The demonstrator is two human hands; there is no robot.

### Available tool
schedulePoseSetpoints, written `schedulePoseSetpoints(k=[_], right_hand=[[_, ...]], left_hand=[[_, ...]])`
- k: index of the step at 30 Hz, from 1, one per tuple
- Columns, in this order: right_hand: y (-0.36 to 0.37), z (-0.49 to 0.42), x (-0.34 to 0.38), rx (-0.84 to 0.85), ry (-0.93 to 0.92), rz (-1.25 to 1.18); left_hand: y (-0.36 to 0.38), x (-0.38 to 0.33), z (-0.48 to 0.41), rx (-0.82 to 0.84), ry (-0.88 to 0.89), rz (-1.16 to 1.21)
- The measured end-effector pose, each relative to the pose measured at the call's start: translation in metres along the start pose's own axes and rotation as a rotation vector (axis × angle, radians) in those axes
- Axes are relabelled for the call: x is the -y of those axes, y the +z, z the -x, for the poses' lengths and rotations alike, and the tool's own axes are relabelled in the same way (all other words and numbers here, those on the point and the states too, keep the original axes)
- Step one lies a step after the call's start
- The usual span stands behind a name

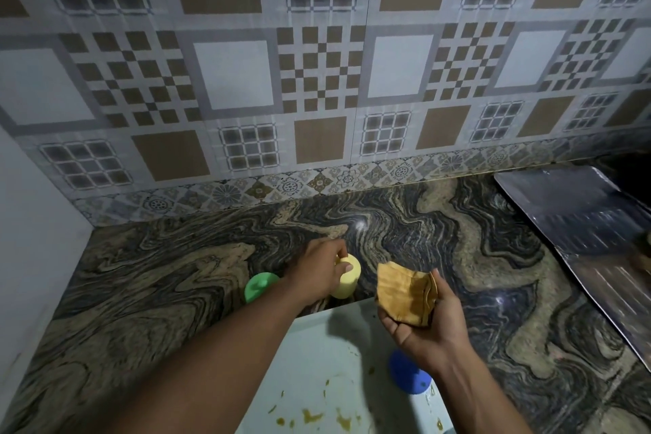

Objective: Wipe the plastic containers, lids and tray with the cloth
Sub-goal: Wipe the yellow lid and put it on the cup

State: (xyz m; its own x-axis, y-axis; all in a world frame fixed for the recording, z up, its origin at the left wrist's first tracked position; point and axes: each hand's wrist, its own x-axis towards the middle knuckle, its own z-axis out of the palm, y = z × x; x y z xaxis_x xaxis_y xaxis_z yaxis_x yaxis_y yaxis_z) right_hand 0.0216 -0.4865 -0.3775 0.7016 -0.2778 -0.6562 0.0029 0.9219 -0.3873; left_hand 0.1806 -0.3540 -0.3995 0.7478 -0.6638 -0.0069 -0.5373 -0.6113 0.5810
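My left hand (318, 271) grips a pale yellow plastic container (347, 278) that stands on the marble counter just beyond the tray. A green container or lid (259, 287) sits to its left, partly hidden by my left forearm. My right hand (426, 321) holds a folded orange-brown cloth (401, 294) in its palm, above the tray's far right corner. The white tray (327, 356) lies close to me and carries yellow-brown food smears near its front. A blue plastic piece (408, 375) stands on the tray under my right wrist.
The dark swirled marble counter (458, 240) ends at a patterned tiled wall (317, 81) behind and a white wall (31, 222) at the left. A shiny steel sheet (581, 222) lies on the counter at the right.
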Motion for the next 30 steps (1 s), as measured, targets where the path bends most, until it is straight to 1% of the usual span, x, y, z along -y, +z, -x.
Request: schedulePoseSetpoints(k=[4,6,11,15,17,22,25,30], right_hand=[[-0.005,0.005,0.001,-0.007,-0.002,-0.004],[-0.007,0.006,0.002,-0.02,-0.013,-0.006],[-0.008,0.009,0.002,-0.046,-0.021,-0.008],[-0.007,0.009,0.002,-0.052,-0.021,-0.002],[-0.006,0.008,0.001,-0.056,-0.018,-0.002],[-0.004,0.006,-0.002,-0.06,-0.01,0.013],[-0.003,0.005,-0.005,-0.062,-0.005,0.023],[-0.001,0.005,-0.006,-0.058,-0.012,0.035]], left_hand=[[-0.005,-0.002,-0.004,0.096,-0.01,-0.021],[-0.008,-0.004,-0.004,0.114,0.002,-0.039],[-0.008,-0.005,0.003,0.047,0.027,-0.114],[-0.01,-0.009,0.005,0.047,0.039,-0.083],[-0.01,-0.01,0.006,0.062,0.017,-0.06],[-0.012,-0.011,0.002,0.14,-0.101,0.0],[-0.015,-0.017,0.001,0.194,-0.133,-0.056],[-0.02,-0.022,0.0,0.184,-0.148,-0.159]])
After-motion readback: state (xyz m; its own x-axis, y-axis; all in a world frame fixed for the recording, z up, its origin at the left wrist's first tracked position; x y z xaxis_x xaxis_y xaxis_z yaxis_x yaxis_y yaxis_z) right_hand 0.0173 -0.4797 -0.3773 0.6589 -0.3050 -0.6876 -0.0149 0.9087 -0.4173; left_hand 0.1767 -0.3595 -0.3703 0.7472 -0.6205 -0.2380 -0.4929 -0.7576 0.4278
